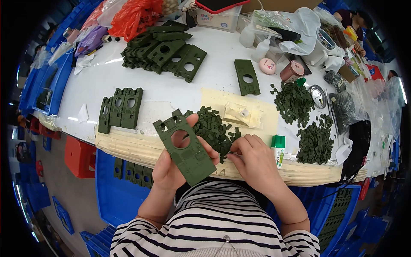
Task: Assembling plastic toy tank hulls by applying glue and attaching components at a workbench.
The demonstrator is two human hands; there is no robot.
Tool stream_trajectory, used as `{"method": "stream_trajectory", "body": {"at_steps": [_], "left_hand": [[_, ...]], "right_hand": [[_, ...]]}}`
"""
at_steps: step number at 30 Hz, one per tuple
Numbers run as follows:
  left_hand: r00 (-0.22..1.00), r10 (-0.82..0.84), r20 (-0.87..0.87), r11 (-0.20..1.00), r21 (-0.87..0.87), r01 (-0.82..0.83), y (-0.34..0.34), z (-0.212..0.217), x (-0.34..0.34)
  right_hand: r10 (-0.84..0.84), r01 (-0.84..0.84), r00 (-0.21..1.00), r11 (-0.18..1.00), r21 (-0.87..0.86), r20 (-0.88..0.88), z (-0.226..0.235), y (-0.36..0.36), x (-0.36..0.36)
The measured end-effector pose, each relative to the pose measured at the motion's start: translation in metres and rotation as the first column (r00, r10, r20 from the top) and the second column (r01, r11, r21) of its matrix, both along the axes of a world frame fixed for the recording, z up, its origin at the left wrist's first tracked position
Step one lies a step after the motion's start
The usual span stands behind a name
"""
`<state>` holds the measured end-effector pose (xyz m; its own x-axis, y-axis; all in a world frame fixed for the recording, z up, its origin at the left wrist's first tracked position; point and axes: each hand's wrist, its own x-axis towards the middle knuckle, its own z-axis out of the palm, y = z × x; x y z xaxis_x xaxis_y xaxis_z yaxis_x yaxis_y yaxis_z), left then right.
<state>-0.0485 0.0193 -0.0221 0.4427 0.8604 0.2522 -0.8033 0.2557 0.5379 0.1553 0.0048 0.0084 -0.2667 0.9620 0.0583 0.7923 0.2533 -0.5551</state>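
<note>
While the left hand grips a green plate, the right hand perhaps pinches something.

The green plate in your left hand is moulded plastic, matt and smooth, with one round hole. The small green pieces heaped at 1 o'clock from it show the same dull plastic finish. The counter has a smooth white top with a faint sheen; its near edge looks like pale, bare wood. The cream fixture at 2 o'clock appears to be matt plastic. The red bag at 11 o'clock is thin, glossy, crinkled film. Your sleeve is soft striped knit cloth.
</note>
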Motion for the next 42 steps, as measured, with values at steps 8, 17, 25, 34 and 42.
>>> {"method": "stream_trajectory", "body": {"at_steps": [8,17,25,34,42], "left_hand": [[0.991,-0.132,0.030,0.987,-0.089,0.134,-0.002,0.002,0.004],[0.950,-0.288,-0.122,0.951,-0.149,0.270,-0.010,0.006,0.022],[0.900,-0.406,-0.159,0.902,-0.227,0.367,-0.017,0.002,0.038],[0.871,-0.432,-0.234,0.894,-0.243,0.378,-0.020,0.002,0.046],[0.858,-0.435,-0.271,0.900,-0.162,0.405,-0.023,-0.002,0.048]], "right_hand": [[-0.143,0.070,0.903,0.979,-0.191,-0.405,0.010,-0.008,0.012],[-0.253,0.241,0.723,0.964,-0.109,-0.642,0.029,-0.015,0.035],[-0.255,0.251,0.628,0.961,-0.119,-0.735,0.025,-0.014,0.056],[-0.407,0.098,0.373,0.911,-0.400,-0.834,0.027,-0.016,0.060],[-0.342,0.044,0.345,0.936,-0.349,-0.874,0.025,-0.017,0.062]]}}
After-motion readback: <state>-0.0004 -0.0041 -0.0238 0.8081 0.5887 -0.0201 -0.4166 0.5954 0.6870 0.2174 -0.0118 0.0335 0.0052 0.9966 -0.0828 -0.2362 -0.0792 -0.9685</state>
